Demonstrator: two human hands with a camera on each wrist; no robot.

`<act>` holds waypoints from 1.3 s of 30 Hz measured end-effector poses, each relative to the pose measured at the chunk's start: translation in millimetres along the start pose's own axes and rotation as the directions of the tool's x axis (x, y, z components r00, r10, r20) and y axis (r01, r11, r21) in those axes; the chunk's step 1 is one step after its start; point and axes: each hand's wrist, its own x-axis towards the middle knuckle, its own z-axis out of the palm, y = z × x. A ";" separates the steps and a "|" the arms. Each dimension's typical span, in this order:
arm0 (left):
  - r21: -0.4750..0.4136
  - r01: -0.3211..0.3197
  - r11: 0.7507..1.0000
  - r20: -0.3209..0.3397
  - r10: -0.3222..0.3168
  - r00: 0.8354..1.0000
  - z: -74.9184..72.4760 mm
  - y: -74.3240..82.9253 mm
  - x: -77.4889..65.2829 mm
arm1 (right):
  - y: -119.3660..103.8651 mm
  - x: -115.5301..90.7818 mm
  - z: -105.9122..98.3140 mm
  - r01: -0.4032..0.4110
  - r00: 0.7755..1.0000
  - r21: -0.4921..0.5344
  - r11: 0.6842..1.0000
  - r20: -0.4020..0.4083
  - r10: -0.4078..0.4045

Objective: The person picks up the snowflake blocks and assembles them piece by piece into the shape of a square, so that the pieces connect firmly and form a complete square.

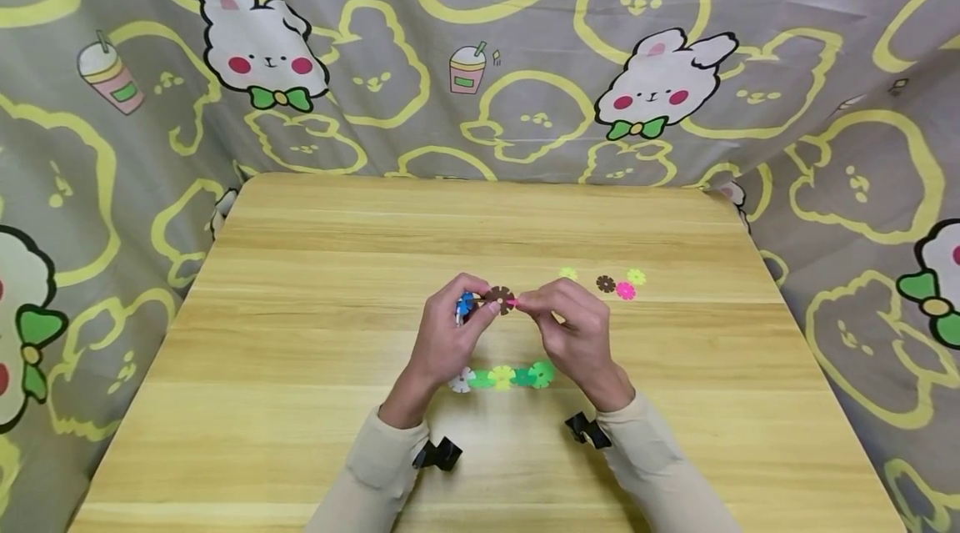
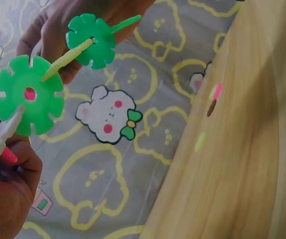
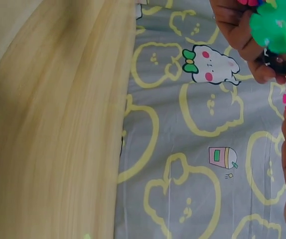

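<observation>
Over the table my left hand [image 1: 447, 326] pinches a brown notched disc [image 1: 500, 297] between thumb and fingers. A blue disc [image 1: 466, 304] shows beside those fingers. From the right, my right hand [image 1: 577, 324] pinches a small pink disc [image 1: 513, 302] at the brown disc's edge. Nearer my body runs a chain of interlocked discs: white [image 1: 462, 380], green, yellow [image 1: 501, 378] and green [image 1: 541, 374]. In the left wrist view a green disc [image 2: 43, 107] joins a white disc [image 2: 3, 142], with pink pieces close by the left hand. Fingers hide part of the pink disc.
Loose discs lie on the table [image 1: 315, 333] beyond my right hand: a brown one [image 1: 604, 284], a pink one [image 1: 625, 290] and yellow ones [image 1: 637, 276]. Black devices [image 1: 438, 454] sit at both wrists. A patterned curtain [image 1: 390, 57] encloses the table's far side and flanks.
</observation>
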 end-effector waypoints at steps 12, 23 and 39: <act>-0.002 0.023 1.000 -0.004 -0.023 1.000 -9.0 33.3 1.2 | 4.0 -0.7 -10.1 -0.019 0.992 -0.133 0.991 0.119 0.035; -0.029 0.061 0.998 -0.033 -0.062 0.998 -16.3 32.6 2.7 | 38.1 -14.5 -45.0 -0.191 0.965 -0.298 0.935 0.116 0.235; -0.024 0.066 0.998 -0.038 -0.067 0.997 -19.2 31.0 0.9 | 75.6 -39.9 -90.5 -0.476 0.817 -0.530 0.702 0.028 0.576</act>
